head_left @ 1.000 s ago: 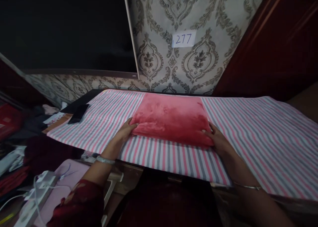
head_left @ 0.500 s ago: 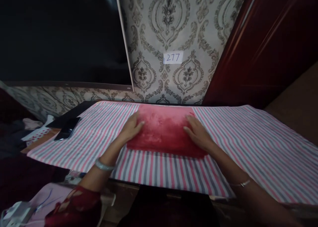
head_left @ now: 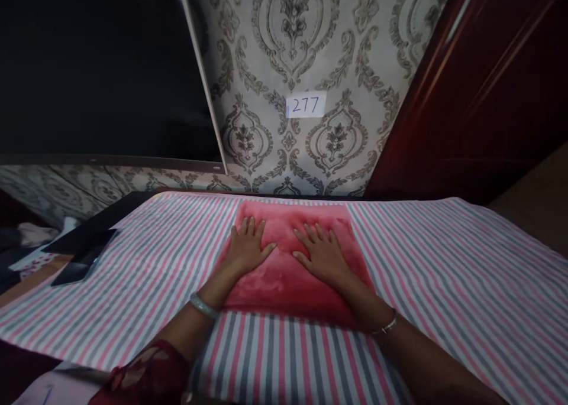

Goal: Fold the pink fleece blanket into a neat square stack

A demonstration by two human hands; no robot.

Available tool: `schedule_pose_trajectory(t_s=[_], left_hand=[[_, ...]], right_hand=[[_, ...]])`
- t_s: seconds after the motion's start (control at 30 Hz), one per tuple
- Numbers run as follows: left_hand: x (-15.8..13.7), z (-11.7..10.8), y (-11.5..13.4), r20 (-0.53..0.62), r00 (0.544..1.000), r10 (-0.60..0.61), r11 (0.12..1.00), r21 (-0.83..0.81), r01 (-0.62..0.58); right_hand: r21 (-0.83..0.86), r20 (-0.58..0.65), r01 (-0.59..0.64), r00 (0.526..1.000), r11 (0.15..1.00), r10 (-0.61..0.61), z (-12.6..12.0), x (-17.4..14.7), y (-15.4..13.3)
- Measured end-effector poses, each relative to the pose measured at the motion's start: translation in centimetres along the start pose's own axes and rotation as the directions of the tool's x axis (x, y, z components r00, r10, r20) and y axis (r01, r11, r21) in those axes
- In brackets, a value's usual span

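Note:
A red, plush-looking cloth [head_left: 275, 284], roughly rectangular, lies flat on a pink, grey and white striped cloth [head_left: 444, 263]. My left hand [head_left: 247, 246] presses on its left part, palm down with the fingers spread. On its right part rests my right hand [head_left: 323, 252], also palm down, fingers stretched out and apart. Neither hand grips anything. The two thumbs point toward each other with a strip of red fabric between them. Parts of the red cloth under both hands and forearms are hidden.
A dark phone [head_left: 86, 257] lies at the left edge of the striped cloth. Behind stands a patterned wall with a paper label [head_left: 306, 104] reading 277. A large black screen [head_left: 97, 68] is at the upper left, a dark red glossy panel [head_left: 479, 97] at the right.
My hands have moved inward from the red cloth's sides onto its top, fingers now spread flat. The view has come closer to the table.

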State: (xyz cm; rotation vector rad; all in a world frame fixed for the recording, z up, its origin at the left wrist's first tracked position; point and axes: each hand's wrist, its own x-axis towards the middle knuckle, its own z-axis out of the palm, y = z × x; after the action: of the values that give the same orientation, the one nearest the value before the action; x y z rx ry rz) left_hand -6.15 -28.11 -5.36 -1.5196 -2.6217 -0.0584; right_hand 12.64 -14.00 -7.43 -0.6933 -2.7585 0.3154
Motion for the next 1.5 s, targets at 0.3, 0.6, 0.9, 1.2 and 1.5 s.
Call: schedule_pose_trajectory(t_s=[0.3,0.6,0.9,1.2,1.5], left_hand=[[0.0,-0.4,0.4,0.026,1.000,-0.005,1.000,0.022,0.004],[0.0,-1.6,0.1,0.066,0.998,-0.020,1.000,0.021,0.019],[6.9,-8.2,1.8,0.143,0.989,-0.022,0.999,-0.024,0.026],[8.8,-2.1,-0.2,0.073,0.981,-0.182,0.983,0.001,0.183],[9.4,-1.1,-0.5,0.061,0.981,-0.183,0.983,-0.011,0.184]], right_hand=[[0.007,0.003,-0.009,1.000,1.000,0.009,0.1,0.2,-0.1],[0.004,0.062,-0.025,0.998,1.000,0.025,-1.5,0.0,-0.7],[-0.057,0.024,-0.226,0.973,0.972,0.228,-8.1,7.3,0.4],[-0.136,-0.103,-0.376,0.926,0.917,0.364,-2.4,7.4,2.3],[-0.164,-0.117,-0.360,0.932,0.918,0.344,-1.2,7.9,3.7]])
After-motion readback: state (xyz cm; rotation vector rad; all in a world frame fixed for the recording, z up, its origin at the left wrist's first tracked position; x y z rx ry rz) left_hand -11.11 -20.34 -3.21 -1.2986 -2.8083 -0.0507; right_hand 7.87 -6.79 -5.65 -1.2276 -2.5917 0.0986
